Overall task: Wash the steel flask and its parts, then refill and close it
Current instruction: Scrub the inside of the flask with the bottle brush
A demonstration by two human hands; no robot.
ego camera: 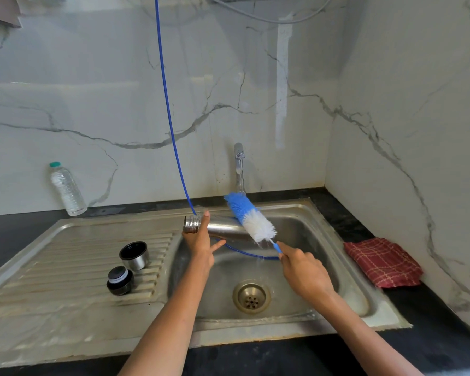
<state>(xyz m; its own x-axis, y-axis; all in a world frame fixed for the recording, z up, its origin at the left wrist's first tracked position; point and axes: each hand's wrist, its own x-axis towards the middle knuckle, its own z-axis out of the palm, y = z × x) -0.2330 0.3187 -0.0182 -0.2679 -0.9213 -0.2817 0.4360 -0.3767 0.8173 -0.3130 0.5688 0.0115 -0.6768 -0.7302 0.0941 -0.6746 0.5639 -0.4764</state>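
The steel flask [220, 228] is lying roughly level over the sink basin [318, 240], just above the middle of the frame, its threaded mouth pointing toward the left of the picture. The left hand [200, 246] is gripping it just behind that threaded neck, thumb raised over the top and fingers wrapped beneath, one finger sticking out loose. Crossing the flask's far end is the bottle brush [251, 217], blue bristles at the tip and white ones nearer the handle, sitting right below the tap [239, 164], where water appears to be running onto it. The right hand [303, 270] is pinching the thin blue handle low down, fingers closed tight around it.

I judge the washing step to be under way: the brush is being wetted or rinsed, or is scrubbing the outside of the body. Which one, I cannot tell. The next move probably calls for swinging the brush round to the mouth and lining it up straight, since the opening faces away from the bristles.

On the ribbed draining board in the lower left, the cup lid [134, 255] is standing open side up, with the stopper [119, 280] just beside it. A clear plastic bottle [67, 189] is leaning against the wall at the left, a blue hose [168, 109] is hanging down into the basin, and a red checked cloth [383, 263] is lying on the counter at the right.
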